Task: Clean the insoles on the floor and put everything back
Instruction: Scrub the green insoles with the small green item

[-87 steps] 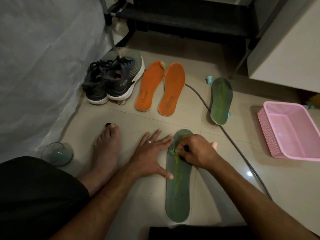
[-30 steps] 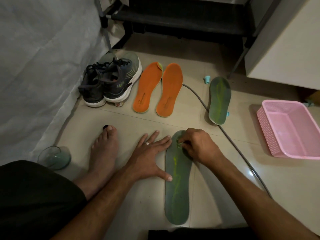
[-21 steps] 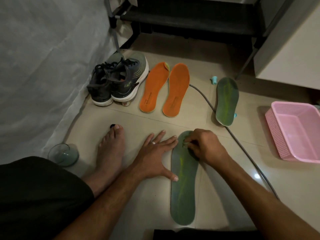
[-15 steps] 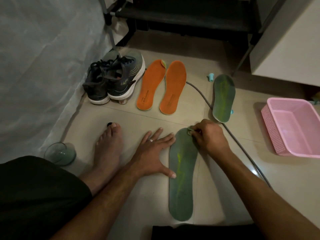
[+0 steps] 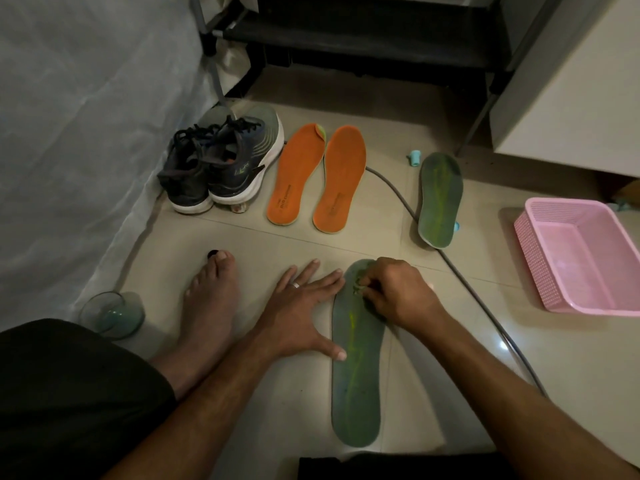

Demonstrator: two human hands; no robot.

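- On the floor tiles before the person lay a green insole point(image 5: 355, 375), looking light and floppy, likely to slide.
- The left hand point(image 5: 301, 313) lay flat, fingers spread, bracing its left edge; best held there.
- The right hand point(image 5: 394, 296) pinched a small scrubber at the toe.
- Nearby: cable point(image 5: 485, 306), basket point(image 5: 581, 258), orange insoles point(image 5: 317, 174), shoes point(image 5: 221, 164).
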